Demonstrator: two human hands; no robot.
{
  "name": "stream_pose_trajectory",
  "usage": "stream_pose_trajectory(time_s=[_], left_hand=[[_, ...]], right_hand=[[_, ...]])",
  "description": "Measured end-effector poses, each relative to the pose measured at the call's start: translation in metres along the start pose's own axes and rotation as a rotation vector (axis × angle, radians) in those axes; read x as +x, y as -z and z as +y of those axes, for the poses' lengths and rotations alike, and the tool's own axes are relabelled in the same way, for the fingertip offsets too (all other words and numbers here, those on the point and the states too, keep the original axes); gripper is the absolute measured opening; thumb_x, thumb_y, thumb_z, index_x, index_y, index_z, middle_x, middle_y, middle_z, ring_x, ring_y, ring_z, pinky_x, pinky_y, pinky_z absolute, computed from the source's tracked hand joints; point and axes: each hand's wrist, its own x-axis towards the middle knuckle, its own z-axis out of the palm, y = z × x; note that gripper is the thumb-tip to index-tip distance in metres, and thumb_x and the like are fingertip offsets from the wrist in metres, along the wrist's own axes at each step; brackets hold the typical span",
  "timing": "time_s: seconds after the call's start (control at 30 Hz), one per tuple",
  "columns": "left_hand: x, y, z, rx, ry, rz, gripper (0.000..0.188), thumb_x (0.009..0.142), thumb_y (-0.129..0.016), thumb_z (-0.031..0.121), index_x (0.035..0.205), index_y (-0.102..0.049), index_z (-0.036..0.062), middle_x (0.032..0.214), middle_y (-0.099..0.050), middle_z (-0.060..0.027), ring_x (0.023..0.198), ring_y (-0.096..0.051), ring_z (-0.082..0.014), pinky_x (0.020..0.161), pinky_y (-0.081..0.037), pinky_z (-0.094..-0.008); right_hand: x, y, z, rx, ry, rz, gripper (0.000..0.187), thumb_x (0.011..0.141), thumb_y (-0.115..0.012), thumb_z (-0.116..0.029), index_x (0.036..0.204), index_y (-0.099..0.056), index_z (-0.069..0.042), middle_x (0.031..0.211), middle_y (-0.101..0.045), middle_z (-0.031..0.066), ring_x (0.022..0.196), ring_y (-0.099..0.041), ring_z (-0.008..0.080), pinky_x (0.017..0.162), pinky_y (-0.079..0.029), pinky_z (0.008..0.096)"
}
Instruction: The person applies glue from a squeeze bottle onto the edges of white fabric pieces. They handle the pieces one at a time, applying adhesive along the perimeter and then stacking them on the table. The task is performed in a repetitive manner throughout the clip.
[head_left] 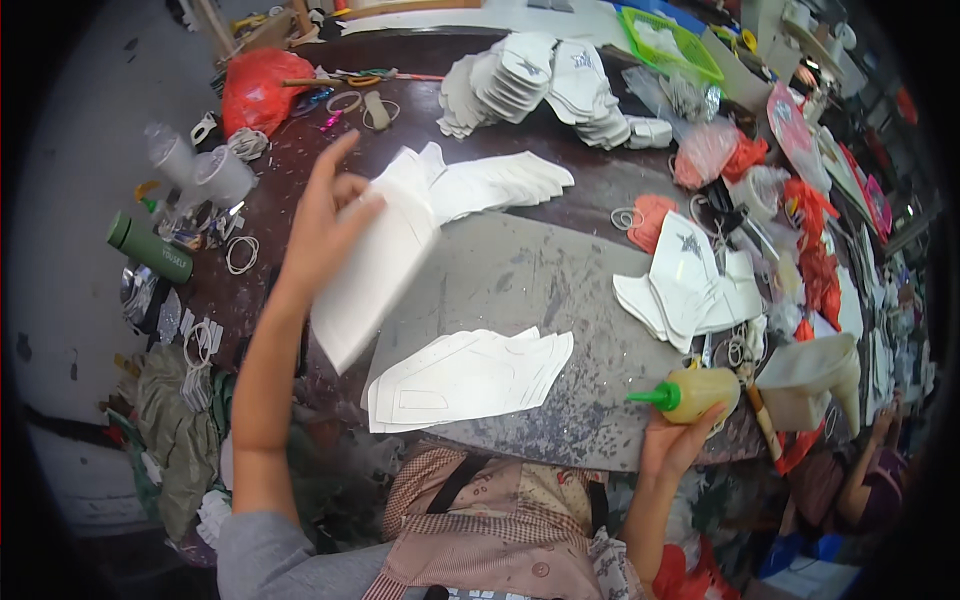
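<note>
My left hand (pixel 332 220) reaches over the left of the work board with fingers apart. Its thumb overlaps a long white cut piece (pixel 378 275), slightly blurred; I cannot make out any grip on it. Beyond that piece, a fanned row of white pieces (pixel 505 183) spreads to the right. Nearer me, a small fanned stack of white pieces (pixel 465 380) with drawn outlines lies on the grey board (pixel 540 290). My right hand (pixel 680 440) is closed around a squeeze bottle (pixel 705 395) of yellowish liquid, its green nozzle pointing left.
At the right lie white pieces (pixel 690 270) with a dark star, beside a whitish plastic container (pixel 815 380). Large stacks (pixel 530 75) of white pieces and a green basket (pixel 672 42) stand at the back. A green bottle (pixel 150 247), cups (pixel 222 175) and a red bag (pixel 262 92) line the left.
</note>
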Motion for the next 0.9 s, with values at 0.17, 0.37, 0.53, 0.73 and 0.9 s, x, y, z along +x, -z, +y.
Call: stream_pose_trajectory(time_s=[0.17, 0.37, 0.53, 0.73, 0.9], left_hand=[[0.090, 0.041, -0.163, 0.051, 0.001, 0.076, 0.060, 0.088, -0.067, 0.007, 0.143, -0.043, 0.0026, 0.091, -0.067, -0.0072, 0.080, -0.062, -0.0124, 0.073, -0.050, -0.0260], [0.087, 0.017, -0.202, 0.672, -0.268, 0.224, 0.045, 0.088, -0.069, 0.015, 0.130, -0.057, 0.0046, 0.118, -0.060, -0.0166, 0.111, -0.056, -0.0321, 0.097, -0.043, -0.0408], [0.038, -0.013, -0.080, 0.516, -0.408, 0.185, 0.026, 0.091, -0.064, 0.010, 0.115, -0.065, 0.0015, 0.111, -0.063, -0.0156, 0.103, -0.060, -0.0320, 0.090, -0.047, -0.0381], [-0.098, -0.111, -0.008, 0.626, -0.463, -0.495, 0.053, 0.078, -0.078, 0.032, 0.122, -0.064, 0.0045, 0.110, -0.061, -0.0112, 0.104, -0.058, -0.0307, 0.091, -0.046, -0.0415], [-0.114, -0.119, -0.021, 0.682, -0.605, -0.318, 0.052, 0.077, -0.077, 0.032, 0.117, -0.065, 0.0022, 0.110, -0.061, -0.0105, 0.103, -0.058, -0.0274, 0.090, -0.044, -0.0408]], right_hand=[[0.006, -0.001, 0.002, 0.011, -0.048, -0.052, 0.059, 0.095, -0.060, -0.045, 0.139, -0.045, -0.010, 0.133, -0.056, 0.0116, 0.115, -0.061, 0.0287, 0.090, -0.058, 0.0452], [0.003, -0.008, 0.000, 0.007, -0.025, -0.035, 0.058, 0.095, -0.060, -0.046, 0.138, -0.046, -0.009, 0.131, -0.057, 0.0116, 0.114, -0.061, 0.0286, 0.091, -0.057, 0.0457], [0.004, -0.001, 0.001, 0.047, -0.066, -0.047, 0.058, 0.095, -0.060, -0.047, 0.138, -0.047, -0.010, 0.131, -0.058, 0.0112, 0.114, -0.060, 0.0291, 0.094, -0.055, 0.0468], [0.002, -0.008, -0.002, 0.018, -0.069, -0.068, 0.057, 0.096, -0.058, -0.048, 0.138, -0.047, -0.010, 0.132, -0.057, 0.0104, 0.115, -0.060, 0.0287, 0.094, -0.055, 0.0468], [-0.001, -0.005, -0.003, 0.025, -0.093, -0.108, 0.057, 0.097, -0.056, -0.047, 0.138, -0.045, -0.010, 0.131, -0.057, 0.0108, 0.115, -0.061, 0.0280, 0.094, -0.055, 0.0464]])
